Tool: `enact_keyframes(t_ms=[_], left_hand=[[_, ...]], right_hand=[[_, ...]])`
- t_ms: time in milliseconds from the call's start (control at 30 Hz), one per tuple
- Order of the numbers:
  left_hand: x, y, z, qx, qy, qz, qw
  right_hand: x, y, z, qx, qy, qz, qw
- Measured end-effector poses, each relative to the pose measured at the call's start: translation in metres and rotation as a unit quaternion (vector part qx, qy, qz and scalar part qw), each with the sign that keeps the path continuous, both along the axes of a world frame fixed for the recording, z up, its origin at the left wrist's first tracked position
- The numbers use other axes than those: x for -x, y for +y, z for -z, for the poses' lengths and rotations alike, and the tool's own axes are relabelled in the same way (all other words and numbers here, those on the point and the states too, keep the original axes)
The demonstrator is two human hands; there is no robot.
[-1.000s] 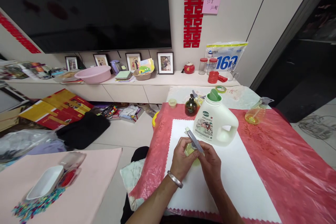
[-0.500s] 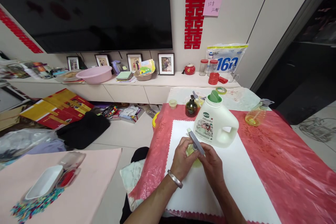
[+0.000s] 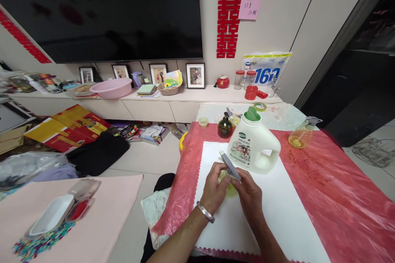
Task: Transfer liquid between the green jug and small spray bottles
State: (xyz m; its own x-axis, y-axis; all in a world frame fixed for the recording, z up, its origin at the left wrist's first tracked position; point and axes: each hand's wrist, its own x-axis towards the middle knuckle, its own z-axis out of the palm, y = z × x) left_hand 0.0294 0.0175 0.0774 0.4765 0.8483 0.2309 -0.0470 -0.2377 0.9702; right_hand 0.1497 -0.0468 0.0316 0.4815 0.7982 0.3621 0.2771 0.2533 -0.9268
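Fingers of the left hand point(image 3: 213, 185) are curled around the neck and upper side of a clear spray bottle point(image 3: 231, 191) with yellow liquid in it. The right hand point(image 3: 251, 192) is partly closed, its thumb and fingers pinching the near end of the grey spray head point(image 3: 230, 166). The two thumbs are close together below the head, whose nozzle end points away from the person, toward the left. The hands hide much of the bottle, and whether its base rests on the white sheet point(image 3: 268, 218) cannot be told.

The bottle is between the hands, over the sheet on the red-covered worktop point(image 3: 342, 189). Just beyond the hands stands a white jug point(image 3: 254, 146) with a green piece point(image 3: 252, 113) in its open mouth. A dark pump bottle point(image 3: 225, 126) is to the left of the jug; another spray bottle with amber liquid point(image 3: 298, 134) stands well apart to the right.

Compared with the earliest frame, the view is shifted slightly, so the jug appears a little lower. Both hands keep nearly the same hold, and the jug remains upright in its place.
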Motion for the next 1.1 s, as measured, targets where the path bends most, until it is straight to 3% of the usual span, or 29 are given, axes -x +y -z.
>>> enact_keyframes(t_ms=[233, 467, 933, 1100], left_hand=[[-0.0059, -0.0025, -0.0027, 0.037, 0.002, -0.041, 0.998], [-0.0094, -0.0017, -0.0032, 0.129, -0.005, -0.07, 0.989], [-0.0027, 0.0001, -0.0072, 0.012, 0.018, -0.004, 1.0], [-0.0026, 0.002, -0.0091, 0.032, 0.023, 0.013, 0.999]], right_hand=[[0.0024, 0.0003, 0.0055, -0.004, 0.02, -0.005, 1.0], [0.0015, -0.0006, 0.0097, -0.001, 0.034, -0.017, 0.999], [-0.0018, -0.0008, 0.0105, 0.024, 0.047, -0.035, 0.998], [-0.0038, -0.0006, 0.0105, 0.018, 0.053, -0.051, 0.997]])
